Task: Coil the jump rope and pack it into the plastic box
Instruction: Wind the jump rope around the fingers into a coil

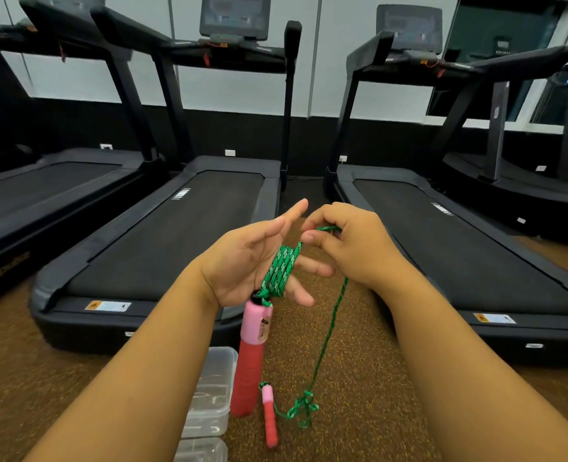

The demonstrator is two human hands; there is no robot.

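Note:
A green jump rope (280, 271) is wound in several turns around the fingers of my left hand (256, 261), whose palm faces up with the fingers spread. One pink and red handle (251, 355) hangs from that coil, just below the palm. My right hand (346, 241) pinches the rope's free strand close to my left fingertips. From there the strand drops to the floor, where it bunches in a small tangle (304, 406). Beside the tangle lies the second pink handle (270, 416). A clear plastic box (211, 395) stands on the floor under my left forearm.
Three black treadmills (189, 221) stand in a row ahead of me, and their rear ends reach close to my hands. The floor (359, 378) is brown speckled rubber. A second clear plastic piece (202, 451) lies just in front of the box.

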